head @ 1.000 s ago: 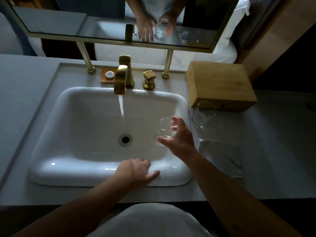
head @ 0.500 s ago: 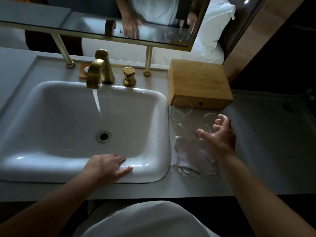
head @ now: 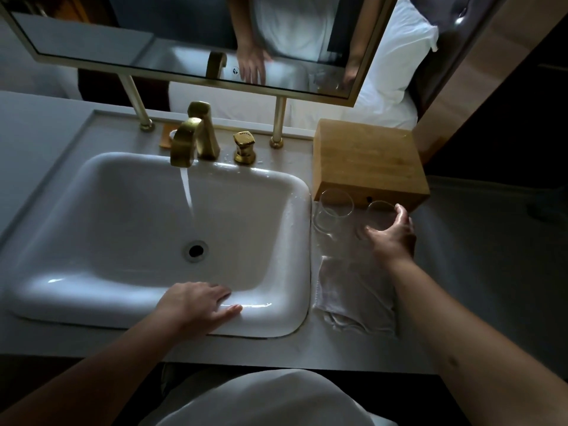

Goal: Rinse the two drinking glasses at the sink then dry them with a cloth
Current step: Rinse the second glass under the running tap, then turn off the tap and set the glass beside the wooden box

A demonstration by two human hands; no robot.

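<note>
Two clear drinking glasses stand on the grey counter right of the white sink. The left glass stands alone beside the sink's rim. My right hand curls its fingers and thumb round the right glass, which rests on the counter in front of the wooden box. A crumpled white cloth lies on the counter just nearer to me than the glasses. My left hand rests flat on the sink's front rim with straight fingers. Water runs from the gold tap into the basin.
A wooden box stands behind the glasses. A gold tap handle sits behind the sink, and a small soap dish left of the tap. A gold-framed mirror on two posts hangs over the counter's back.
My right hand carried the glass from over the basin to the right and set it on the counter beside the other glass. My left hand stayed on the rim.
</note>
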